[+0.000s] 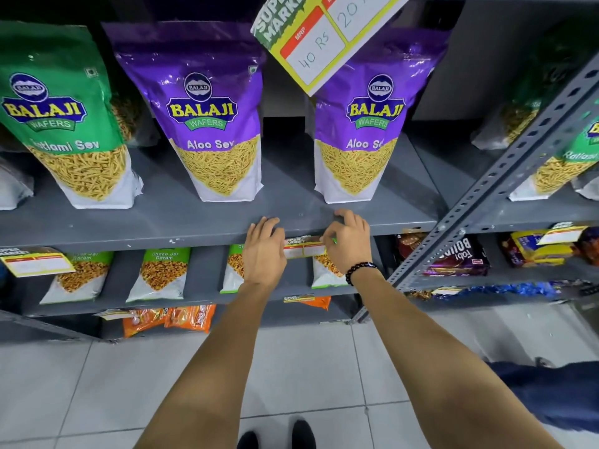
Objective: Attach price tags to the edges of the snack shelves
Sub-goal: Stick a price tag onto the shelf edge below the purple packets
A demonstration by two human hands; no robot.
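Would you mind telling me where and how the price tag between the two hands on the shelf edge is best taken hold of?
Take the price tag by its two short ends, one from each side, as the left hand and right hand now flank it. It is a wide, thin card lying flat against the shelf edge, so only its ends and lower border offer a grip; pinching there probably keeps it level.

Both hands press a small yellow-and-red paper price tag against the front edge of a grey metal shelf. The left hand covers the tag's left end, fingers reaching over the edge; the right hand, with a black beaded bracelet at the wrist, grips its right end. Two purple Aloo Sev snack pouches and a green Ratlami Sev pouch stand upright on the shelf. A larger tag reading "40 Rs" hangs tilted above.
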